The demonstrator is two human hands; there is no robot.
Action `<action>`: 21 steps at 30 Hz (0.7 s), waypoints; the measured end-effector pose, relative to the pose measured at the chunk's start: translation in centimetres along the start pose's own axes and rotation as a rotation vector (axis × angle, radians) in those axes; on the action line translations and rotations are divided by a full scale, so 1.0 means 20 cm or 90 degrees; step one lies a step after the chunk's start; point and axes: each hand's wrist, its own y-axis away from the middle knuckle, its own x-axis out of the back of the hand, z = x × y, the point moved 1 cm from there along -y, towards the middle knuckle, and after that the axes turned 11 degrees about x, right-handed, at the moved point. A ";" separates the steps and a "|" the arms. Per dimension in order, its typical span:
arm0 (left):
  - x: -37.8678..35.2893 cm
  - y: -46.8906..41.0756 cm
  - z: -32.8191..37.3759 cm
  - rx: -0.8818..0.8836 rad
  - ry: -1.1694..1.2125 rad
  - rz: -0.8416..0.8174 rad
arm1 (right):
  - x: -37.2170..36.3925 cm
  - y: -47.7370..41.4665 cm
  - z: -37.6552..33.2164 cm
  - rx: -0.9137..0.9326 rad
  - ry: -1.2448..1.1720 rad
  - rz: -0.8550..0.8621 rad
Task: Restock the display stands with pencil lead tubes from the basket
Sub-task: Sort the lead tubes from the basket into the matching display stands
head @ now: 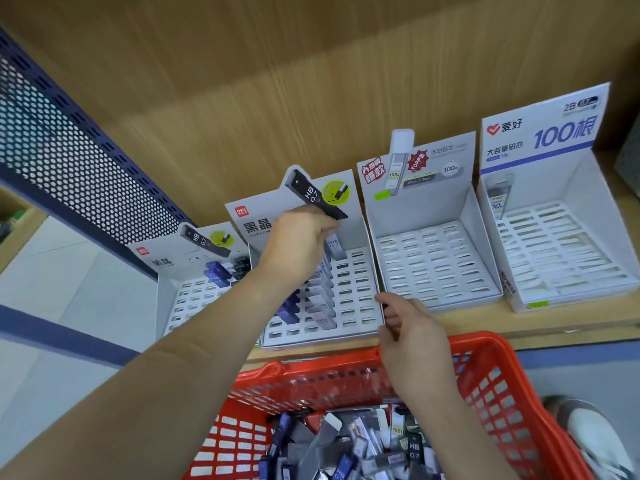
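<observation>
Risk: tube (333, 244) may miss its slot in stand (358, 299) at 12 o'clock and topple the packed row beside it.
Left hand (298, 244): fingers curled, pinching the tube.
Right hand (407, 327): fingers curled, apparently pinching a dark tube (385, 311) above the basket (502, 375) at 6 o'clock.

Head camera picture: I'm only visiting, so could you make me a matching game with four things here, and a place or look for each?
Things:
1. basket
2. left hand
3. right hand
4. far-right stand

Descriptions:
A. fingers pinch a dark tube just above the basket's rim
B. white header printed with a blue 100
C. red, with loose tubes inside
D. holds an HB tube over the second stand from the left

Pairs: 1-C, 2-D, 3-A, 4-B
</observation>
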 end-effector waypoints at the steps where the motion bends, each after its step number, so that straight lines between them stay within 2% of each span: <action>1: 0.00 0.00 0.00 0.012 -0.002 0.009 | 0.00 0.00 0.00 0.000 -0.001 0.006; 7: -0.02 -0.04 0.02 0.056 -0.096 -0.033 | -0.01 0.01 0.02 0.003 0.007 0.008; 10: 0.02 -0.03 0.04 0.085 -0.090 -0.061 | 0.02 0.00 0.02 -0.004 -0.027 0.015; 14: 0.20 0.13 0.08 0.158 0.088 0.094 | 0.11 -0.01 0.00 -0.038 -0.110 0.028; 16: 0.29 0.30 0.08 0.211 0.183 0.157 | 0.17 -0.02 -0.01 -0.055 -0.172 -0.072; 18: 0.30 0.52 0.04 0.281 0.259 0.175 | 0.21 0.00 -0.02 -0.083 -0.189 -0.214; 21: 0.15 0.85 -0.07 0.403 0.307 0.087 | 0.21 0.06 0.03 -0.109 -0.059 -0.384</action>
